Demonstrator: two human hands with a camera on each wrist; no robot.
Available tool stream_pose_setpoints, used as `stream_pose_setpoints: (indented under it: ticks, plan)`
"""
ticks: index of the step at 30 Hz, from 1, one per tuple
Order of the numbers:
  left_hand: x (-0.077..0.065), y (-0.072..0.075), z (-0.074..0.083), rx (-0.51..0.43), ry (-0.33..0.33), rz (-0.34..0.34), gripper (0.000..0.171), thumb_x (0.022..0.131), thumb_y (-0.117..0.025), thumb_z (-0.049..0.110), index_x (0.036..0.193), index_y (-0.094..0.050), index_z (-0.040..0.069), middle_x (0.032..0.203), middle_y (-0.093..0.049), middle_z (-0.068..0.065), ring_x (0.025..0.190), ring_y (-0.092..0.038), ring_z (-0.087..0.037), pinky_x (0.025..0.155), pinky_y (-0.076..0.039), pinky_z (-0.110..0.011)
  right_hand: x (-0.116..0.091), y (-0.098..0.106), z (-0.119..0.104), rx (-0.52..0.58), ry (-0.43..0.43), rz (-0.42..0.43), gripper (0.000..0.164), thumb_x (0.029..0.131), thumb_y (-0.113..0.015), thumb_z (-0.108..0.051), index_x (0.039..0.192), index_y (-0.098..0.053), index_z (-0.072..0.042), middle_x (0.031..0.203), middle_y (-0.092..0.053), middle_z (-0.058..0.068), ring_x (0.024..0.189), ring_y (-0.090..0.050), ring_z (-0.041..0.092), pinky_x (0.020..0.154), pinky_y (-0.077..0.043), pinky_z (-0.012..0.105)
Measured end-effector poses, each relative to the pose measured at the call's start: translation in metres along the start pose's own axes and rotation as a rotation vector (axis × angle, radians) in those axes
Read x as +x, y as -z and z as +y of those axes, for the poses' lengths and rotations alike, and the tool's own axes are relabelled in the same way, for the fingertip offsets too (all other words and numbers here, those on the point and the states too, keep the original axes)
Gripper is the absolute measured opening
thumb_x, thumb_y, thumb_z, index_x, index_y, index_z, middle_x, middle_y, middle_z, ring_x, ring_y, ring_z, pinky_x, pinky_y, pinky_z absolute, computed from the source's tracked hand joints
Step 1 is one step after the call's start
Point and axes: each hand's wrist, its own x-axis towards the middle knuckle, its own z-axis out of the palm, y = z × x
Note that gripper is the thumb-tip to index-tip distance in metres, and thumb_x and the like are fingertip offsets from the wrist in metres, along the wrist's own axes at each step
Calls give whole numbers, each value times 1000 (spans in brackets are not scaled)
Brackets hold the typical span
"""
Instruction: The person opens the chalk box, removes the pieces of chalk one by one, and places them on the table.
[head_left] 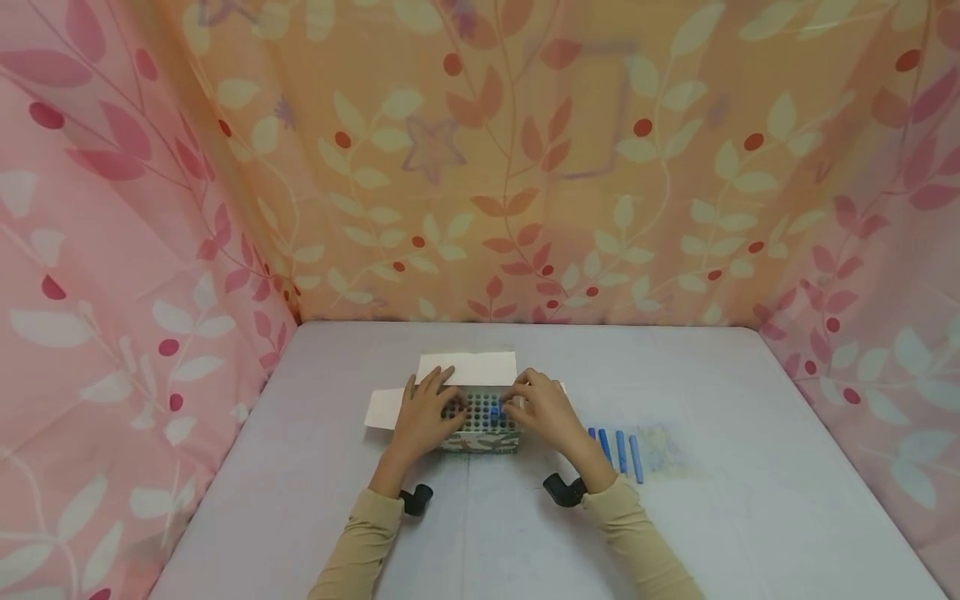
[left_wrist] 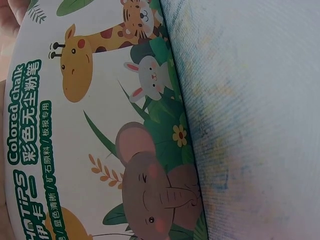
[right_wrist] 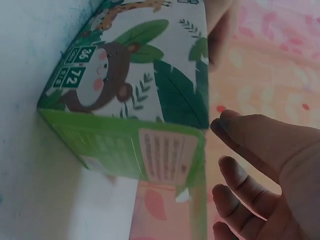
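Observation:
A cardboard box of coloured chalk stands on the table with its top flaps spread. Its front carries cartoon animals, large in the left wrist view. Inside is a grid of round holes, with short blue chalk showing toward the right. My left hand lies over the box's left side, some fingers stretched toward the back flap, thumb and forefinger curved over the holes. At the right end is my right hand, fingertips beside the blue chalk. In the right wrist view its fingers are loosely bent at the box's top edge, nothing visible between them.
Several blue chalk sticks lie on the white table right of the box, beside a yellowish chalk smudge. The back flap and left flap stick outward. Floral curtains enclose the table's back and sides.

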Motion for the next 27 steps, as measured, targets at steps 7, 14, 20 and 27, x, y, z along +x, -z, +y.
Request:
stream_pose_setpoints:
  ticks: [7, 14, 20, 27]
  plan:
    - [-1, -1, 0, -2, 9, -17, 11, 85, -61, 38, 92, -62, 29, 146, -38, -2, 139, -25, -25, 115, -4, -52, 6, -12, -4, -60, 10, -37, 10, 80, -73, -25, 88, -73, -19, 93, -56, 4, 83, -53, 21, 67, -42, 35]
    - [-1, -1, 0, 5, 0, -1, 11, 85, -62, 37, 92, -63, 29, 146, -38, -2, 139, -25, -26, 115, -5, -53, 4, -15, -3, -56, 74, 16, 8, 78, -74, -22, 85, -72, -21, 91, -54, 2, 80, -50, 18, 62, -37, 31]
    - [-1, 0, 0, 1, -1, -1, 11, 85, -62, 36, 92, -62, 28, 146, -38, -2, 139, -25, -26, 115, -5, -52, 4, -13, -4, -46, 54, -40, 6, 82, -71, -23, 88, -72, -22, 97, -56, 4, 85, -51, 20, 67, -39, 34]
    - [-1, 0, 0, 7, -2, 1, 11, 85, -62, 37, 92, -62, 28, 146, -38, -2, 139, -26, -26, 115, -5, -53, 6, -12, -5, -57, 28, -48, 8, 84, -68, -25, 90, -71, -21, 100, -55, 4, 88, -52, 21, 69, -41, 35]
